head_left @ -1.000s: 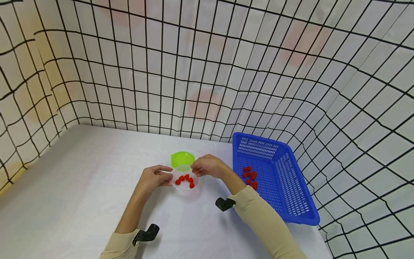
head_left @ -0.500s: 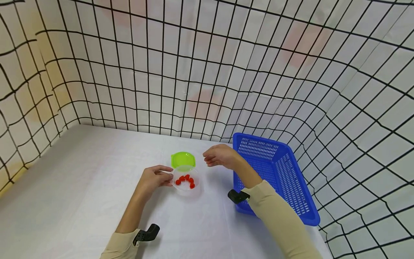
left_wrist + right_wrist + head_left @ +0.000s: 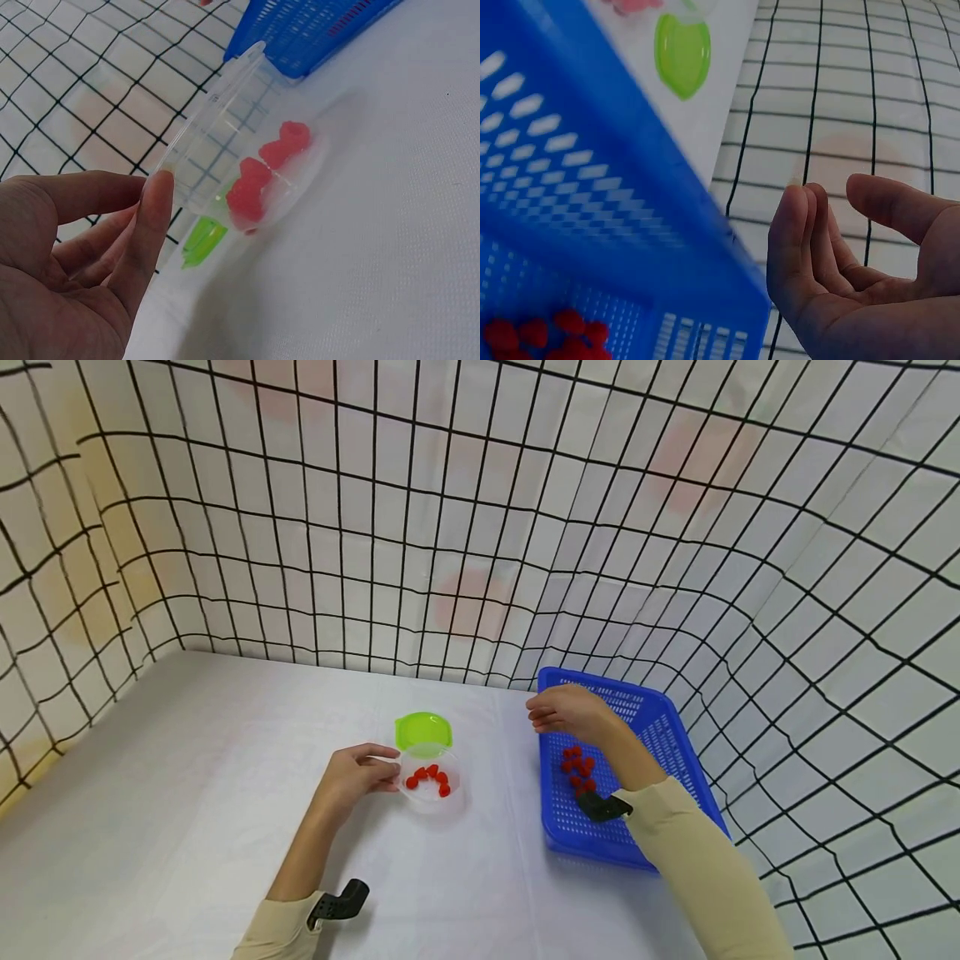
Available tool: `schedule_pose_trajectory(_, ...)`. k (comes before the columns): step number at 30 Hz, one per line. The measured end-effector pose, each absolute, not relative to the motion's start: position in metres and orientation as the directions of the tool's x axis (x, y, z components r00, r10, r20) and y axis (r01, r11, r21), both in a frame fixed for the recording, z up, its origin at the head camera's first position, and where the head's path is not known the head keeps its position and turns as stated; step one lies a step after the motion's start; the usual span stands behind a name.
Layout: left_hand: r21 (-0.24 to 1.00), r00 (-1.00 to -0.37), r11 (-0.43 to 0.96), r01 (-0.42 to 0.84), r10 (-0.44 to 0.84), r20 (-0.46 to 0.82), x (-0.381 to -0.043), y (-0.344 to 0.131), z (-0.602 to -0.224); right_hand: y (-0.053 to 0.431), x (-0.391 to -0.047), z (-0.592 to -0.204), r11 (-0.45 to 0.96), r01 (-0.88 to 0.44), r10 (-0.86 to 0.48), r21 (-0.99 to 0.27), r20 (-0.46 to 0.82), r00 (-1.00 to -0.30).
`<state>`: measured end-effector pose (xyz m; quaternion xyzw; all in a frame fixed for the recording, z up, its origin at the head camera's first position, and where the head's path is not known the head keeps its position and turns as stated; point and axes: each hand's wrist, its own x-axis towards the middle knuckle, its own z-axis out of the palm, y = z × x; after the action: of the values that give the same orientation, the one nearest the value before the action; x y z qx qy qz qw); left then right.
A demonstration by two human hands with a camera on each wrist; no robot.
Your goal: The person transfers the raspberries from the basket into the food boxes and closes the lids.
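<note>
My left hand (image 3: 356, 777) pinches the rim of a clear plastic bowl (image 3: 214, 135) between thumb and forefinger. Inside the bowl lie several red raspberries (image 3: 251, 187), bunched toward one side in the left wrist view. Just behind the bowl, a bright green lid (image 3: 423, 729) rests on the white table. Over the left rim of the blue basket (image 3: 592, 850) hovers my right hand (image 3: 570, 710), holding nothing; its thumb and fingers are apart in the right wrist view. More raspberries (image 3: 576, 764) lie on the basket's floor, near its left wall.
Black wire mesh (image 3: 360, 543) rises behind the table and along both sides, backed by pale sheeting. The basket stands at the right of the white tabletop (image 3: 202, 760), close to the mesh, and its perforated walls are raised.
My right hand has moved right, from beside the bowl to over the basket's left rim. The left hand still holds the bowl in the same place.
</note>
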<state>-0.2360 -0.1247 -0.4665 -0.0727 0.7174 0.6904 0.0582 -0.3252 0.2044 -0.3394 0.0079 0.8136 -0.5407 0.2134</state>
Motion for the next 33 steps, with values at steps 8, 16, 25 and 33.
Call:
schedule_pose_trajectory(8,0.986,-0.986,-0.013,-0.168,-0.006,-0.168,-0.237,-0.126,-0.467,0.251,-0.323,-0.35,0.468,0.24,-0.201,-0.85,-0.367,-0.909)
schedule_pose_trajectory(16,0.985,-0.985,-0.022,-0.172,-0.01,-0.173,-0.238,-0.127,-0.468,0.282,-0.322,-0.364,0.547,0.31,-0.125,-0.777,-0.442,-0.888)
schedule_pose_trajectory(25,0.985,-0.985,-0.005,-0.173,-0.014,-0.173,-0.238,-0.126,-0.468,0.302,-0.32,-0.385,0.558,0.406,-0.045,-0.724,-0.515,-0.856)
schedule_pose_trajectory(33,0.984,-0.984,0.005,-0.177,-0.018,-0.177,-0.236,-0.125,-0.467,0.315,-0.317,-0.399,0.546,0.442,-0.006,-0.712,-0.531,-0.848)
